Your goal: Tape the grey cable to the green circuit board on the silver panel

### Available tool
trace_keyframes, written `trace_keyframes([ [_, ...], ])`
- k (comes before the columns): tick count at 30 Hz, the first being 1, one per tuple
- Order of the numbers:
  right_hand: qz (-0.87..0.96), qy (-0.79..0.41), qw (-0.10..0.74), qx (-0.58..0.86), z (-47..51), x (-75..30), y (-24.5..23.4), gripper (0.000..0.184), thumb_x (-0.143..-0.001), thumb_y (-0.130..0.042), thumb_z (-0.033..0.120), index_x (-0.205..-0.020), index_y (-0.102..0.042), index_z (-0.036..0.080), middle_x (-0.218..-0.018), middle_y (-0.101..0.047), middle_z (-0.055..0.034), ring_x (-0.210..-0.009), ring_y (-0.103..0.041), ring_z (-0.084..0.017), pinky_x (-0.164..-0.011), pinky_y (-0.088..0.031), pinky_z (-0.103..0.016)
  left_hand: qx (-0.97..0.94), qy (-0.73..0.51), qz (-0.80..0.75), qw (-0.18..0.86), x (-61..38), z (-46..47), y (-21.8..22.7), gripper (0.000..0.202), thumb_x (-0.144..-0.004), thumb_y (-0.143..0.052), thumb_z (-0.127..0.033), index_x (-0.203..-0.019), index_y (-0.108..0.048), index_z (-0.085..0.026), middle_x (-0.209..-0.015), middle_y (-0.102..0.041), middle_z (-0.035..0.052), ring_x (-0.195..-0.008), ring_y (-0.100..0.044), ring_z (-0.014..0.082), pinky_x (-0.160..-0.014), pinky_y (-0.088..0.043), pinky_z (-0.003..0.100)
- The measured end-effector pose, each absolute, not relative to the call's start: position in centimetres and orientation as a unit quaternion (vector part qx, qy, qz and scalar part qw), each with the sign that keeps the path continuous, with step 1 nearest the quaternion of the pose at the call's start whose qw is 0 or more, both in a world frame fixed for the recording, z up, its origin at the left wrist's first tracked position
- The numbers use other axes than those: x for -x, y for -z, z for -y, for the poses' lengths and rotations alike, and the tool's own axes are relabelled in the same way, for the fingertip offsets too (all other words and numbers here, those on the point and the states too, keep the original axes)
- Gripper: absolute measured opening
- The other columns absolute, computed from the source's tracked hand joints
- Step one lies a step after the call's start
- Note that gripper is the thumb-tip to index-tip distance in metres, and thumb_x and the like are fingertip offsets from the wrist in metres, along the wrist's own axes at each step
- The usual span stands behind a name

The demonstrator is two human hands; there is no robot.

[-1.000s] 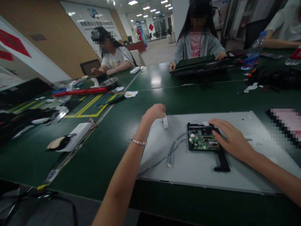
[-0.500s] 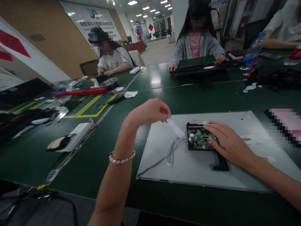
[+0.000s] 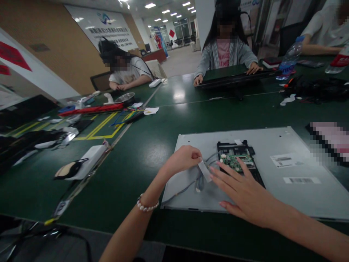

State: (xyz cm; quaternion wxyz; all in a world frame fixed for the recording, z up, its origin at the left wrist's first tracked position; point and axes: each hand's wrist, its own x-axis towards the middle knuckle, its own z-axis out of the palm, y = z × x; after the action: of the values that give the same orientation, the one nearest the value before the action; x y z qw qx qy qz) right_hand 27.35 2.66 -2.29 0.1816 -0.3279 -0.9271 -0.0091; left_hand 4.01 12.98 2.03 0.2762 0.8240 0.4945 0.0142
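Between the thumb and fingers of my left hand is one end of a whitish strip of tape, its other end slanting down toward the right. My right hand is spread out with the fingers apart, fingertips close to the strip's lower end; whether they touch it I cannot tell. Both hands are over a flat grey display panel. On the panel sits a black plastic bracket with a green circuit board, partly covered by my right fingers. Grey cables run from the board's left side across the panel.
Across the green table a person's hands rest on a black monitor. A water bottle stands at the far right. A pixelated pink item lies right of the panel. A white box is on the left.
My left hand has come down and slightly right with the tape strip. My right hand has left the circuit board and moved left and toward me, fingers now spread.
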Motion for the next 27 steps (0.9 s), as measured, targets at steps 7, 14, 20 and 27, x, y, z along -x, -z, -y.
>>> trace_keyframes([
  [7, 0.939, -0.005, 0.163, 0.303, -2.6, -26.7, 2.8, 0.051, -0.097, -0.038, 0.04, -0.142, -0.04, 0.016, -0.149, -0.043, -0.0079, -0.139, -0.031, -0.024, -0.115, -0.007, -0.062, -0.817, -0.033, -0.501, 0.284, -4.1, -12.5, -1.5, 0.021, -0.075, -0.055, -0.027, -0.083, -0.071, -0.016, -0.071, -0.068, 0.0022, -0.067, -0.061, 0.0126, -0.065, -0.042, 0.022],
  [14, 0.938, -0.037, 0.17, 0.3, -2.2, -26.4, 3.2, 0.051, -0.097, -0.036, 0.048, -0.137, -0.047, 0.017, -0.141, -0.053, -0.0058, -0.136, -0.036, -0.02, -0.117, 0.005, -0.053, -0.819, -0.037, -0.495, 0.287, -3.9, -12.4, -1.0, 0.019, -0.075, -0.055, -0.027, -0.084, -0.067, -0.016, -0.074, -0.067, 0.0022, -0.069, -0.059, 0.0137, -0.066, -0.042, 0.024],
  [20, 0.937, -0.045, 0.175, 0.298, -2.3, -26.5, 3.5, 0.05, -0.098, -0.037, 0.048, -0.136, -0.048, 0.017, -0.138, -0.056, -0.0054, -0.134, -0.04, -0.019, -0.118, 0.002, -0.051, -0.859, -0.072, -0.472, 0.184, -4.3, -12.1, -1.1, 0.018, -0.069, -0.054, -0.018, -0.086, -0.059, -0.017, -0.086, -0.06, 0.0046, -0.078, -0.054, 0.0164, -0.071, -0.04, 0.027],
  [27, 0.937, -0.037, 0.184, 0.294, -2.3, -26.4, 3.5, 0.048, -0.098, -0.038, 0.045, -0.133, -0.051, 0.015, -0.132, -0.06, -0.006, -0.131, -0.043, -0.019, -0.119, -0.004, -0.048, -0.865, -0.031, -0.445, 0.229, -4.8, -11.7, -0.6, 0.01, -0.074, -0.044, -0.012, -0.075, -0.052, -0.018, -0.068, -0.054, 0.0, -0.061, -0.046, 0.012, -0.059, -0.032, 0.026],
])
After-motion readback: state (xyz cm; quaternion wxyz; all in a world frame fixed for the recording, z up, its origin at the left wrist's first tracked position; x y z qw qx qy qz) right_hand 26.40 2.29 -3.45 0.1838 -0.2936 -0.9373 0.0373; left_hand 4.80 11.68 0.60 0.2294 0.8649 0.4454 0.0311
